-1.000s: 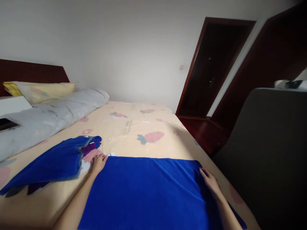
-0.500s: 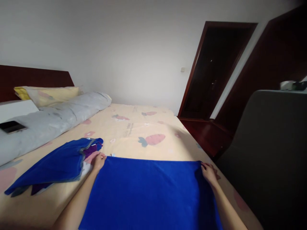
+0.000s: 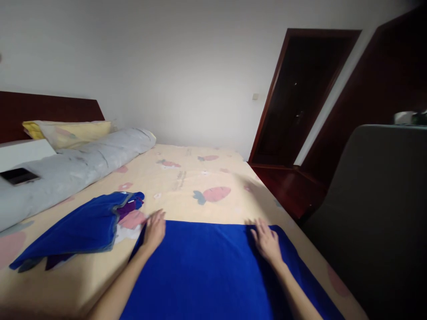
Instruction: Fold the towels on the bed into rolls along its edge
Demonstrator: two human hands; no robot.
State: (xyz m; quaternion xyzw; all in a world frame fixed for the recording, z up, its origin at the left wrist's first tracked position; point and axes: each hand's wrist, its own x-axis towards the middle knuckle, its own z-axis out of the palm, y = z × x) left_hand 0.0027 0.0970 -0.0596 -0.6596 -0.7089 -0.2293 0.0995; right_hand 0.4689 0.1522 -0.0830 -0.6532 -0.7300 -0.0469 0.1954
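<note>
A blue cloth [image 3: 207, 266] lies spread on the bed, its far edge running nearly straight across and its near part cut off by the picture's bottom. My left hand [image 3: 155, 229] is over its far left corner, fingers stretched forward. Near the far right corner, my right hand [image 3: 267, 240] is open with fingers spread, slightly blurred. Neither hand grips the cloth; whether the palms touch it or hover just above, I cannot tell. Left of my left arm lies a second, crumpled blue cloth [image 3: 80, 226] with a grey edge and purple parts showing.
The bed sheet [image 3: 187, 186] has a carrot print. Along the left lies a long grey roll [image 3: 100, 153], with a phone [image 3: 20, 176] on it and a yellow pillow [image 3: 76, 133] behind. A dark grey chair back [image 3: 376, 200] stands close at the right, beyond the bed's edge.
Both hands have let go of the cloth's far corners and opened. They have moved inward, the left one rightward and the right one leftward, over the cloth's far edge.
</note>
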